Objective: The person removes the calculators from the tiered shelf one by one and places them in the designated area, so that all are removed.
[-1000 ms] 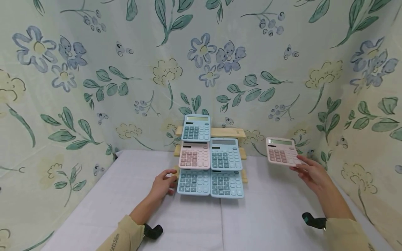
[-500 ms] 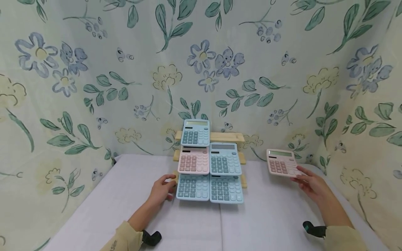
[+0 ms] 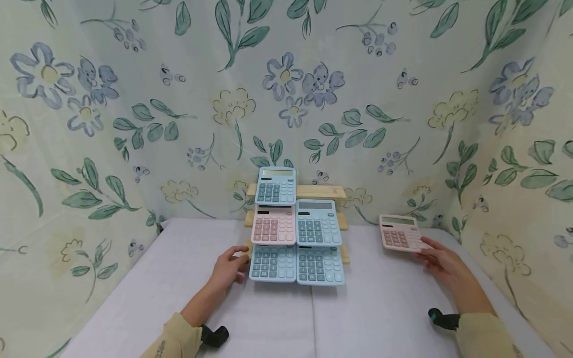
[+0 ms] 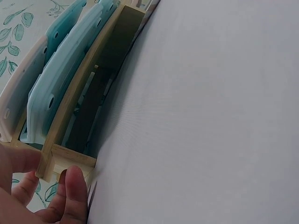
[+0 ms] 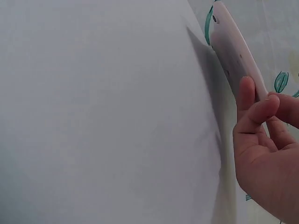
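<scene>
In the head view my right hand (image 3: 443, 258) pinches a pink calculator (image 3: 400, 232) by its lower right edge, keys facing me. The right wrist view shows the back of this calculator (image 5: 236, 56) tilted over the white cloth, thumb on one side and fingers on the other. My left hand (image 3: 229, 268) holds the left end of a tiered wooden rack (image 3: 322, 192), its thumb and fingers round the corner of the wood (image 4: 46, 163). On the rack lean a blue calculator (image 3: 276, 186) at top left, a pink calculator (image 3: 273, 224) below it, and several more blue ones.
The rack's top right tier shows bare wood. A white cloth (image 3: 358, 308) covers the table. Floral curtains (image 3: 286, 139) stand close behind and at both sides. Each wrist carries a black camera mount (image 3: 215, 336).
My right hand has lowered the pink calculator a little towards the cloth. The left hand stays at the rack. The head view has shifted slightly.
</scene>
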Demonstrator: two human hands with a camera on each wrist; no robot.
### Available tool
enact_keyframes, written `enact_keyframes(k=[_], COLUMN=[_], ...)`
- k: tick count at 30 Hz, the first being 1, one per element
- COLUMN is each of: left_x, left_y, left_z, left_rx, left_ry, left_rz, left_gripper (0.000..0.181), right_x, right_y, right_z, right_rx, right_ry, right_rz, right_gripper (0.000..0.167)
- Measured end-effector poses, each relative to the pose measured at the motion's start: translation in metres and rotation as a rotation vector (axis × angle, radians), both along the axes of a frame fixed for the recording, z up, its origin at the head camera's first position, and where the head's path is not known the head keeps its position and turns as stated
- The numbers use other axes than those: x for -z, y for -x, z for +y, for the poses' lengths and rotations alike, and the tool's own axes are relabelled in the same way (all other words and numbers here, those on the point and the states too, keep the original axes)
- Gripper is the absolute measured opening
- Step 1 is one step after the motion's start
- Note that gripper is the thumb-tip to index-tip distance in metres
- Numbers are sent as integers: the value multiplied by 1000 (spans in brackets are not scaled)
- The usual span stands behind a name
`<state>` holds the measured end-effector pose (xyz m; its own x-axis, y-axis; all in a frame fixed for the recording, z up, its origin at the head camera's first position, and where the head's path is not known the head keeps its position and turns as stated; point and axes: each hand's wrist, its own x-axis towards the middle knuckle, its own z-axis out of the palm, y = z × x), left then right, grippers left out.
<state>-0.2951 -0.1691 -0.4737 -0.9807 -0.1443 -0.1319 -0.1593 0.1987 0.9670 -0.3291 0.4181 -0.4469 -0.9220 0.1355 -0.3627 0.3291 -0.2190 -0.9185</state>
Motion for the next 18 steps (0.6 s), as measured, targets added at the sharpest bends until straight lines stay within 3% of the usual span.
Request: enact_keyframes(k=[9, 18], left_x=[-2, 0], left_y=[0, 0], left_z=[1, 0], left_rx=[7, 11], left_ry=[3, -8], left_rz=[6, 1], left_gripper=[33, 33], right_x=[9, 9], right_y=[-2, 5], right_z=[13, 23], right_rx=[2, 11], right_ry=[-9, -35], right_rz=[-33, -77], right_gripper=[73, 69])
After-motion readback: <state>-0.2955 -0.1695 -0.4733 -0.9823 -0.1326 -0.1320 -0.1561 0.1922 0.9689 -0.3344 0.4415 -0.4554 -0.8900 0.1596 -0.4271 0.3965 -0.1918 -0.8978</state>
